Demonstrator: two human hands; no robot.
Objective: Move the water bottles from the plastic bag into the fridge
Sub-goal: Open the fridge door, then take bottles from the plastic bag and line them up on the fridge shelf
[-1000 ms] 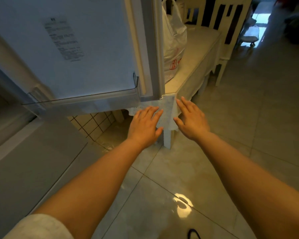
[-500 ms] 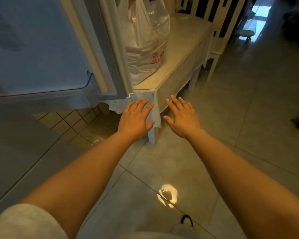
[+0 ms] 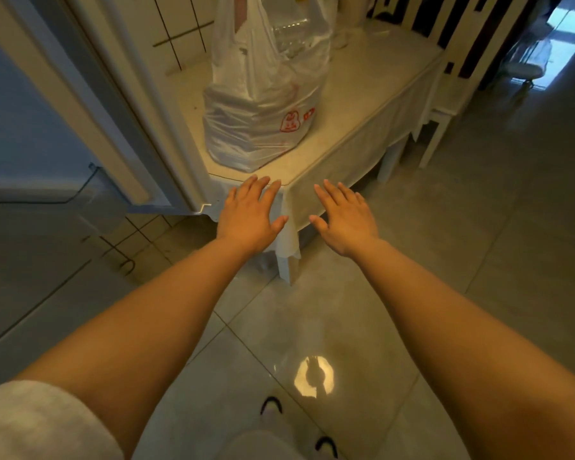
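head view, looking down past two bare arms stretched out in front. the left hand (image 3: 250, 214) and the right hand (image 3: 344, 218) both hang palm-down with fingers straight and a bit spread, so neither grip has hold of anything. they sit side by side with a gap between them, right at the near corner of the desk (image 3: 372, 104). the left fingertips overlap the desk's edge in the picture, can't tell if they actually touch it. the right hand is in front of the pale tablecloth (image 3: 362, 157) that drapes over the desk's side.

the plastic bag (image 3: 259, 121) stands upright on the desk, further in from the hands, white and crinkly with a red logo low on its side and its handles sticking up. it's bulging and you can make out clear water bottles (image 3: 291, 38) through the open top, so they're in the bag on the desk. can't count them from here.

the fridge door (image 3: 47, 121) is swung open on the left, its edge coming down just beside the desk corner and the left hand, with a clear door shelf (image 3: 90, 190) low on its inner side. white tiled wall (image 3: 180, 31) behind the bag, a pale chair (image 3: 445, 104) at the far end of the desk, shiny grey floor tiles (image 3: 312, 327) below with a bright light reflection. a white sleeve (image 3: 40, 423) shows bottom left.
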